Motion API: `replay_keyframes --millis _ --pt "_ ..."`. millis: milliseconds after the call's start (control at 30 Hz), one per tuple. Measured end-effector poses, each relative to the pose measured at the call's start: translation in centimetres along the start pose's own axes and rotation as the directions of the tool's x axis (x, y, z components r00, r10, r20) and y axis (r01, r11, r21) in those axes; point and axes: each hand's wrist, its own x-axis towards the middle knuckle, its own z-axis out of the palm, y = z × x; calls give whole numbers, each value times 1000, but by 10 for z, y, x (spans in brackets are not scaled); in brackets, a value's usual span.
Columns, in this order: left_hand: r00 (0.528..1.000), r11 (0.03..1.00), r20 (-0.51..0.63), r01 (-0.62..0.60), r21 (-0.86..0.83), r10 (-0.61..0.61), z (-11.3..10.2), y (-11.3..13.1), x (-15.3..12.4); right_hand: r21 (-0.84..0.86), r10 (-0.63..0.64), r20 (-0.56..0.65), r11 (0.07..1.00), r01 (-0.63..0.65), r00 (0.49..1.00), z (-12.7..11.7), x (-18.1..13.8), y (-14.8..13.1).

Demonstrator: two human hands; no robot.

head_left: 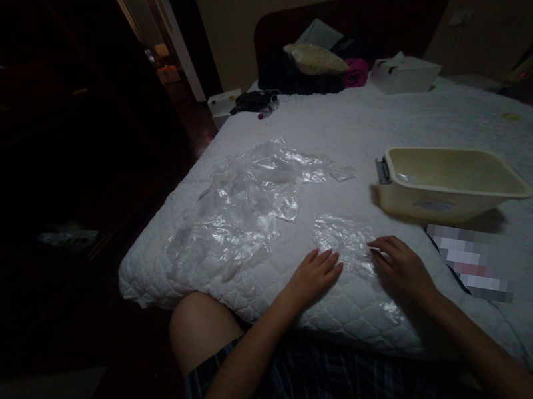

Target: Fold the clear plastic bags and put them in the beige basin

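Bed (343, 131), white quilted cover, dim rm. Clear plastic bag (342, 230) lies flat on near part of bed, approx. mid, betw. the heap and the tub; crinkled, shiny.

L hand (317, 273) at bag's near edge, palm down; grip apart, fingers extended & slightly spread, tips at the plastic. R hand (400, 266) at bag's right edge, fingers bent toward it; thumb side hidden, so can't tell if grip is pinching plastic or only touching.

Left of bag: big loose heap of clear plastic (245, 206), well spread. Small shiny plastic scrap (391, 311) just near of R hand. Right & farther: cream tub (448, 204), upright, grey handle (382, 170) on its left end. Near side of tub, a blurred-out flat item (471, 264), dark edge; thin cable (514, 328) runs near-right.

Far end: white box (406, 76), pink roll (356, 73), pale pillow (313, 60) by dk headboard (377, 15).
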Motion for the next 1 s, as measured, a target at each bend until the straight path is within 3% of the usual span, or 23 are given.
replay_keyframes --millis 133,333,533,700,867,1000 --pt "1000 1000 2 -3 5 2 -1 0 0 -74 -118 130 989 129 984 2 5 -9" --pt "1000 1000 -15 -2 8 3 -2 -1 0 -141 -8 234 989 42 972 15 5 0" --pt "999 1000 -35 15 6 -15 -2 0 0 -135 29 221 991 1 975 22 3 1" --pt "999 999 -22 -44 -24 44 -4 7 1 -50 16 211 999 -5 977 22 0 -10" --pt "991 995 -95 -97 -7 95 -6 15 7 42 56 144 997 -62 988 15 -4 -11" --pt "995 993 -30 -93 -70 91 -4 17 10 44 62 102 997 -67 993 3 -6 -8"
